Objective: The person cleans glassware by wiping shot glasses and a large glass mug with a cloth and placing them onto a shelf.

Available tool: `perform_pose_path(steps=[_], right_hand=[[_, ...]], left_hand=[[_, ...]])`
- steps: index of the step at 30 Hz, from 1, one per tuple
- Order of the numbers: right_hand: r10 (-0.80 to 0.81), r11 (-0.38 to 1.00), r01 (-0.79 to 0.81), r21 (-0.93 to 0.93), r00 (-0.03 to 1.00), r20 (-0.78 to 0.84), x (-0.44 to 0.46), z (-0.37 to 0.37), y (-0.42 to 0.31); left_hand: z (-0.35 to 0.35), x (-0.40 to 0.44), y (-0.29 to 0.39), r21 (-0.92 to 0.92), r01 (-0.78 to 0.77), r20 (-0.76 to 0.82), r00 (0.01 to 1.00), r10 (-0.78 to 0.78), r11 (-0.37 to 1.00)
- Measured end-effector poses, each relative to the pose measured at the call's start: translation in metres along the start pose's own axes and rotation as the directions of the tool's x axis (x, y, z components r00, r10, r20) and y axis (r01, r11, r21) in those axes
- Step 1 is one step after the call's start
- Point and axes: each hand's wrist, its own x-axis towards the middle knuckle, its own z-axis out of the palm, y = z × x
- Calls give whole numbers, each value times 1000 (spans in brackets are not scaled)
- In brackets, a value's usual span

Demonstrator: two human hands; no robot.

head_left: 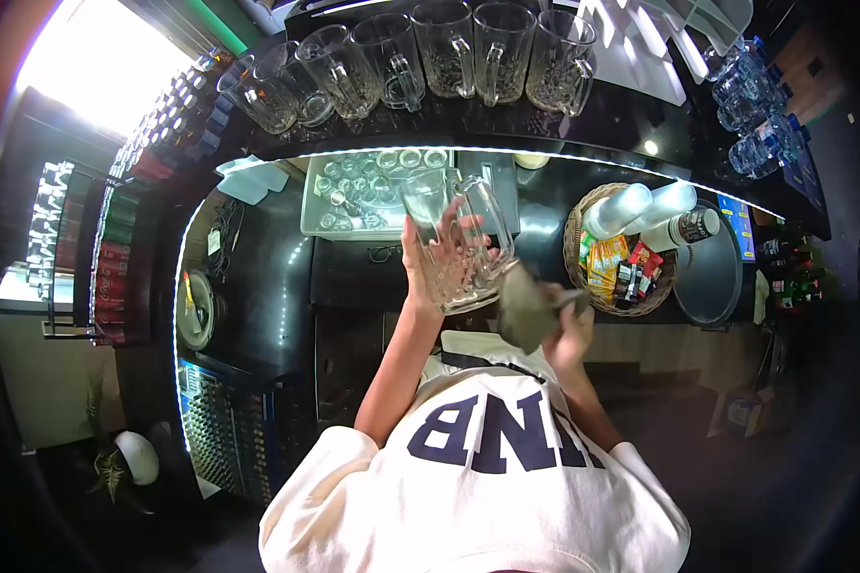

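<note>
A clear glass beer mug (449, 258) with a handle is tilted in front of my chest. My left hand (420, 263) is closed around it, and its fingers show through the glass. At the mug's base hangs a grey-green cloth (526, 310), gripped in my right hand (571, 334). The cloth is slightly blurred and seems to touch the glass, though I cannot tell exactly where. Several similar glass mugs (446, 48) stand in a row on the dark shelf above.
A tray of small glasses (354, 224) sits behind the mug. To the right are a wicker basket (583, 277) with packets and cups, and a round dark tray (712, 277). Water bottles (764, 143) stand on the shelf's right end. A lit shelf edge (545, 153) overhangs the counter.
</note>
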Motion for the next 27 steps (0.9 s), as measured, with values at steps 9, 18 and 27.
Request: perform_pose_path(steps=[9, 18, 27], right_hand=[[24, 998, -25, 63, 999, 24, 75, 50, -24], [-49, 824, 279, -494, 902, 429, 46, 61, -9], [-188, 695, 570, -438, 732, 654, 66, 35, -4]], left_hand=[[23, -11, -4, 162, 88, -12, 996, -87, 983], [11, -3, 4, 122, 6, -243, 970, 24, 993], [13, -12, 14, 304, 126, -113, 989, -96, 944]])
